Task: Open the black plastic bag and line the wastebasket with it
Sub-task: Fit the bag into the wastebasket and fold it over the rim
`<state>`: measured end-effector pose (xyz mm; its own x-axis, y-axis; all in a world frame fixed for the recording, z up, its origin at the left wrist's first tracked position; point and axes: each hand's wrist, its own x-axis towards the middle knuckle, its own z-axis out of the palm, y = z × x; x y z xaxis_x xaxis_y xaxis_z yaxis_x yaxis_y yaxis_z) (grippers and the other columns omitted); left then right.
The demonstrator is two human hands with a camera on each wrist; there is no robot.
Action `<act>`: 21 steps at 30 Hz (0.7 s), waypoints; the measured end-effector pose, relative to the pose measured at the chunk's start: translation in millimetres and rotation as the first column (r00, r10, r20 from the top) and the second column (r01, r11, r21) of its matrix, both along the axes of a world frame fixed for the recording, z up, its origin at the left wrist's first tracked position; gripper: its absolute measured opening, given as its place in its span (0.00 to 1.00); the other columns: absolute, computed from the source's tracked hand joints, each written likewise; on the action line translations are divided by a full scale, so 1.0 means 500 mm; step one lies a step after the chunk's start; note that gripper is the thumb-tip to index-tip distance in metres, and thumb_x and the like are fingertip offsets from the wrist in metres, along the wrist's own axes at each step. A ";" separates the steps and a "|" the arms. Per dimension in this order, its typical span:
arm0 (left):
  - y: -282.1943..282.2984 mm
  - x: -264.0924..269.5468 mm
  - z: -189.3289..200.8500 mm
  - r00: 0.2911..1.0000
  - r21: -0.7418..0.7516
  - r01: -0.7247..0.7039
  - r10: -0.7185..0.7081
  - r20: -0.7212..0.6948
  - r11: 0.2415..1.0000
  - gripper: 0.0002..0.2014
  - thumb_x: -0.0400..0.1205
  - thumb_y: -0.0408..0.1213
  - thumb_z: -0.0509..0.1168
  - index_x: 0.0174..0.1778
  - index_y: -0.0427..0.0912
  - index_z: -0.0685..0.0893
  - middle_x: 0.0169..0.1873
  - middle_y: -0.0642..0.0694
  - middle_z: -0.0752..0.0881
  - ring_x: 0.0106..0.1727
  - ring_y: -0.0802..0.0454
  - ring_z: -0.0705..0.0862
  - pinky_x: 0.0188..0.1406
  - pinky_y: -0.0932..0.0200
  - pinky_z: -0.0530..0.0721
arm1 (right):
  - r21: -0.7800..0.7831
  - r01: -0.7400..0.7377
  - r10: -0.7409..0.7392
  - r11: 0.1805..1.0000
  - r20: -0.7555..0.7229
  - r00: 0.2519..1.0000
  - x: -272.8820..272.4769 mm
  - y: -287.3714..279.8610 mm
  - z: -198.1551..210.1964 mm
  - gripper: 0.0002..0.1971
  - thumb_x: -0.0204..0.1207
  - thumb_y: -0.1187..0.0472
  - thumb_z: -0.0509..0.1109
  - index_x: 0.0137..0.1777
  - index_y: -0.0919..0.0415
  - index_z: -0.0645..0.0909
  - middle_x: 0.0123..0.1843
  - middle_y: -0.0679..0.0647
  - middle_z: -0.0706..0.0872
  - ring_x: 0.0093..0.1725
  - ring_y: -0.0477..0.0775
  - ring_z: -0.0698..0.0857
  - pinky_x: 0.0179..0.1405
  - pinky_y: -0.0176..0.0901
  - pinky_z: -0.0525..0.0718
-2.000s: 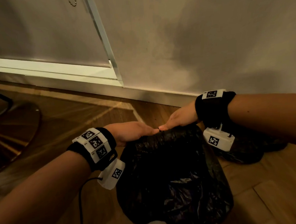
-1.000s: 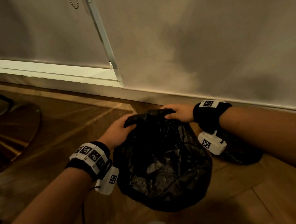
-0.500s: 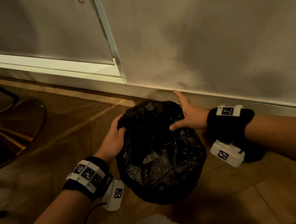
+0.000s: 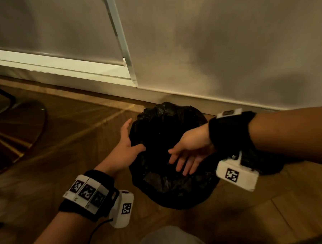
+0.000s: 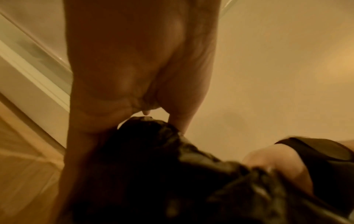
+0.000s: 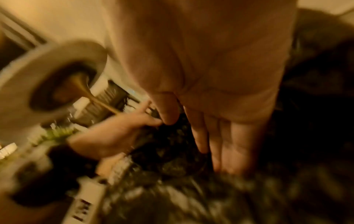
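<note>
Over wastebasket | black bag (image 4: 160, 185) beneath right fingers (image 4: 184, 162) | left hand (image 4: 127, 148) beside

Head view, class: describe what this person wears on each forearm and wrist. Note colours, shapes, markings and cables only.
Both forearms are bare, with no sleeves. Each wrist has a black band topped by white tiles printed with black square code markers. Under each hangs a white boxy camera unit, also bearing a marker. A thin black cable trails from the left unit. The right unit shows no cable.
</note>
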<state>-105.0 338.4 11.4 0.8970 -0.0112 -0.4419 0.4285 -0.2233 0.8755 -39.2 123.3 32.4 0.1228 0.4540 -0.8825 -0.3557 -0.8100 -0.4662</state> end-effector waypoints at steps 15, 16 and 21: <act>-0.100 -0.044 0.006 0.380 0.731 0.678 -0.812 -0.442 -0.081 0.43 0.72 0.80 0.39 0.83 0.67 0.46 0.85 0.60 0.43 0.85 0.54 0.34 0.78 0.33 0.25 | -0.625 -0.744 0.915 0.236 0.400 -0.046 -0.044 -0.085 -0.006 0.55 0.56 0.12 0.42 0.83 0.38 0.44 0.86 0.44 0.52 0.86 0.53 0.40 0.75 0.70 0.23; -0.098 -0.046 0.006 0.378 0.742 0.664 -0.815 -0.439 -0.092 0.42 0.72 0.80 0.38 0.82 0.69 0.46 0.85 0.60 0.40 0.85 0.53 0.33 0.78 0.34 0.26 | -0.647 -0.732 0.919 0.215 0.387 -0.072 -0.042 -0.087 -0.006 0.56 0.56 0.12 0.39 0.84 0.39 0.47 0.86 0.46 0.56 0.86 0.54 0.43 0.74 0.70 0.22; -0.102 -0.054 0.016 0.345 0.734 0.664 -0.811 -0.472 -0.145 0.43 0.71 0.80 0.34 0.83 0.67 0.52 0.86 0.57 0.53 0.87 0.50 0.45 0.82 0.36 0.37 | -0.696 -0.712 0.910 0.096 0.351 -0.221 -0.046 -0.100 0.003 0.67 0.45 0.14 0.24 0.83 0.48 0.59 0.82 0.50 0.67 0.85 0.56 0.52 0.74 0.69 0.22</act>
